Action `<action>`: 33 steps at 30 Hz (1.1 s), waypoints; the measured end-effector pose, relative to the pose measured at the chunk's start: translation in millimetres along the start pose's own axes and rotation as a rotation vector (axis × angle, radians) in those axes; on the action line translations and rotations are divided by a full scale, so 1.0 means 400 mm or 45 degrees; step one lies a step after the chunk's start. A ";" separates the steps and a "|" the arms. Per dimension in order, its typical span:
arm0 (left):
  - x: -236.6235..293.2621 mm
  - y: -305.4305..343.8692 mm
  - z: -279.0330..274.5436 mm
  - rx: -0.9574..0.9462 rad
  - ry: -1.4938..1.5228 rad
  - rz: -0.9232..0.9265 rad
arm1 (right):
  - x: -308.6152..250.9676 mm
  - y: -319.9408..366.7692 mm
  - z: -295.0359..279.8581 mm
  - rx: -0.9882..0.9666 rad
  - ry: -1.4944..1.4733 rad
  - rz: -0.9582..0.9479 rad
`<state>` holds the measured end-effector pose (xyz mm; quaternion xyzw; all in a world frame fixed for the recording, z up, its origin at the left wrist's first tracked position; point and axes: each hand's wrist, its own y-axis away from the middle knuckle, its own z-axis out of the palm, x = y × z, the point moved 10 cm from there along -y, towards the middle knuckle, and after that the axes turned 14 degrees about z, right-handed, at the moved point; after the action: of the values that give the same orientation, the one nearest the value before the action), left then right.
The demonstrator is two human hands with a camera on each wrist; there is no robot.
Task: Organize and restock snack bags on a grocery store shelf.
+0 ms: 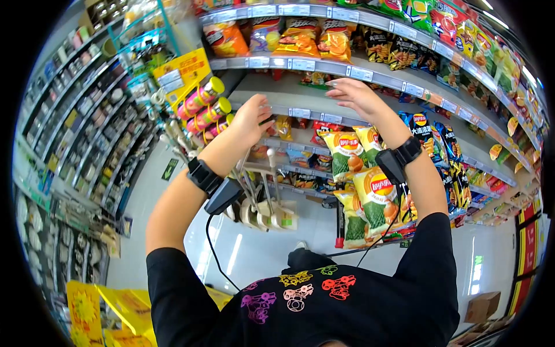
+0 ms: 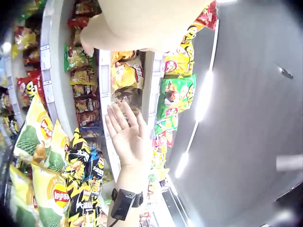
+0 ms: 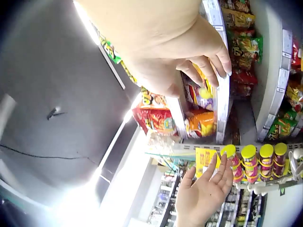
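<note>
Both bare hands are raised before a snack shelf, palms turned toward each other with a gap between them. In the head view, the left hand (image 1: 251, 121) is beside pink canisters with yellow lids (image 1: 203, 99), its fingers loosely bent and holding nothing. The right hand (image 1: 357, 97), its fingers extended and empty, is in front of a shelf edge with price labels (image 1: 358, 73). The left wrist view shows the right hand (image 2: 129, 142) palm-on with straight fingers. In the right wrist view, the left hand (image 3: 204, 191) shows its palm and spread fingers.
Yellow-and-green chip bags (image 1: 377, 194) stand below the right forearm, with black chip bags (image 1: 421, 132) beside them. Long-handled dustpans (image 1: 269, 213) stand on the floor ahead. Shelves of small goods (image 1: 75, 110) line the left, and a yellow display (image 1: 124, 309) is at lower left.
</note>
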<state>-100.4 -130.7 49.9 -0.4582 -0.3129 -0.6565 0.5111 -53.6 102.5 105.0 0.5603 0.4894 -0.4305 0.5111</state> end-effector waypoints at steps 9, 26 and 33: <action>0.017 -0.305 0.200 -0.356 -0.149 0.016 | 0.088 -0.080 -0.192 0.286 -0.106 0.208; 0.043 -0.558 0.376 -0.983 -0.801 0.537 | 0.000 -0.196 -0.176 0.982 0.535 -0.081; -0.016 -0.737 0.477 -1.024 -1.046 0.456 | -0.107 -0.311 -0.344 1.347 0.801 -0.256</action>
<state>-328.7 122.5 134.2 -0.8773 -0.1299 -0.3963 0.2374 -185.5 234.6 142.9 0.7888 0.3873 -0.4750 -0.0474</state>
